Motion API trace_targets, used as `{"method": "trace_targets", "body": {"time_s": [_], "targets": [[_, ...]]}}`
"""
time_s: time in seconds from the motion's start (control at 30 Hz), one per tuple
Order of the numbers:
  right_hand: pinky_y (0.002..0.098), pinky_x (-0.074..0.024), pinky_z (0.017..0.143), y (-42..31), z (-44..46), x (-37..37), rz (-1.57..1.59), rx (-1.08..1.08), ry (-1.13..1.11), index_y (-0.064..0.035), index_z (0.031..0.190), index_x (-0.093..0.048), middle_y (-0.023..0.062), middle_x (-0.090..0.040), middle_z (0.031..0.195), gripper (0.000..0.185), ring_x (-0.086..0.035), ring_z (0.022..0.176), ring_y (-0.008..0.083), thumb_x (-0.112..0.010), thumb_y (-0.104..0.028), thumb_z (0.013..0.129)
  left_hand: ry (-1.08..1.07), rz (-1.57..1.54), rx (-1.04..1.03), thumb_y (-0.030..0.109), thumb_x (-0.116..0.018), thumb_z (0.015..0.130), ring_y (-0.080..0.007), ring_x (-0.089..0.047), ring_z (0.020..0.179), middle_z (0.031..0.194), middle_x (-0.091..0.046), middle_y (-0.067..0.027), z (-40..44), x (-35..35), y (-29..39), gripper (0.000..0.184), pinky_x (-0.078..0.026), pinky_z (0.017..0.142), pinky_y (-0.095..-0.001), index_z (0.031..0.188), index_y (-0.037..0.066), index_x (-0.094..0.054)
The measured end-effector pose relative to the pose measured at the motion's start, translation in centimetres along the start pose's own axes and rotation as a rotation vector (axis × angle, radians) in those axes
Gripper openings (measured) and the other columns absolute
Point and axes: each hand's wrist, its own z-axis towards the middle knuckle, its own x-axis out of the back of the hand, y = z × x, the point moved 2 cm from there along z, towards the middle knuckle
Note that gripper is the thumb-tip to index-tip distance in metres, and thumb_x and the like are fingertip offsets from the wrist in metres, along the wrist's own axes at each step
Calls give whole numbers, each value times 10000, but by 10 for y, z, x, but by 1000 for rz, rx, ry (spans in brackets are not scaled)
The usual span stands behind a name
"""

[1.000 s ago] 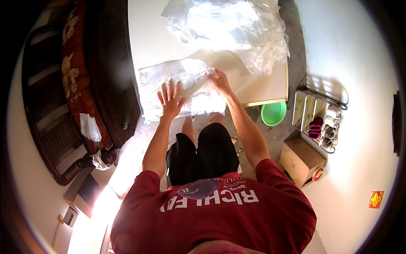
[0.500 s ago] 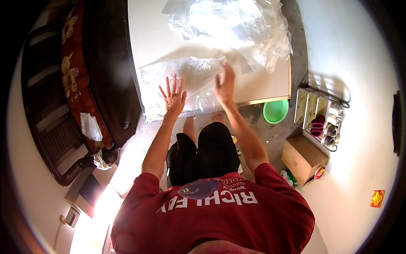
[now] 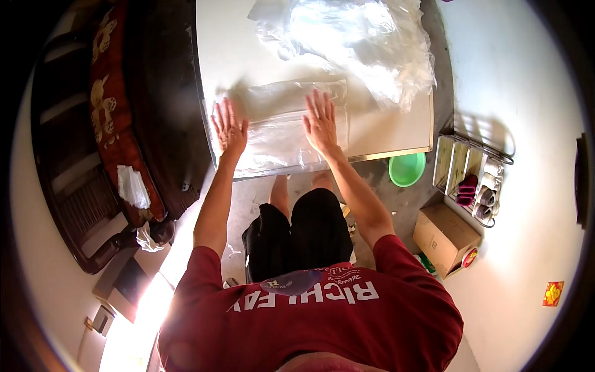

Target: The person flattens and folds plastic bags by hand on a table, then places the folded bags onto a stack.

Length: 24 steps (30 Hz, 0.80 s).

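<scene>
A clear plastic bag (image 3: 279,133) lies flat along the near edge of the pale table (image 3: 387,133). Over its left end is my left hand (image 3: 229,129), fingers spread and palm down. My right hand (image 3: 321,124) is likewise open, above the bag's right part. Neither hand grips anything; whether the palms press on the plastic cannot be made out. Farther back on the table, a heap of crumpled clear plastic (image 3: 353,43) shines in bright light.
A green basin (image 3: 407,169) sits on the floor beyond the table's right corner. Farther right are a shoe rack (image 3: 458,164) with shoes and a cardboard box (image 3: 443,239). Along the left stands a dark wooden bench (image 3: 68,180) with a red cover (image 3: 114,124).
My right hand let go of the bag's edge and opened over it. My left hand shifted left. The bag now lies flatter and smoother, reaching farther right.
</scene>
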Motion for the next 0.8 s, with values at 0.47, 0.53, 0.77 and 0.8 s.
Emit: {"method": "trace_targets", "body": {"time_s": [0.47,0.53,0.77,0.8], "targets": [[495,-118,1076,-25,-63,-9,-6,-54,-162,-135,1384,-274,80,-171,1465,565,-155,1344,302,-488,-257,876,-86,-56,-43,297,-422,897,-352,-136,1343,1445,-168,-191,-74,2,20,629,-101,1083,-484,1379,-25,-178],[492,-105,1074,-16,-80,-4,-102,-91,-256,-128,1384,-271,83,-187,1459,567,-171,1338,295,-461,-313,883,1,-52,37,284,-426,890,-358,-166,1334,1432,-211,-193,-88,0,12,607,-120,1076,-485,1372,-19,-215],[508,-164,1052,-2,-78,8,-79,-129,-91,-125,1359,-317,99,-232,1441,524,-191,1325,344,-470,-259,876,52,67,122,266,-407,900,-363,-167,1331,1432,-186,-218,-84,10,1,591,-145,1063,-499,1355,-58,-215],[512,-168,1052,-7,-74,12,-102,-123,-121,-119,1355,-322,106,-215,1445,515,-177,1327,355,-471,-245,878,15,34,89,249,-413,899,-358,-149,1337,1443,-166,-197,-78,19,7,585,-132,1068,-498,1364,-40,-208]]}}
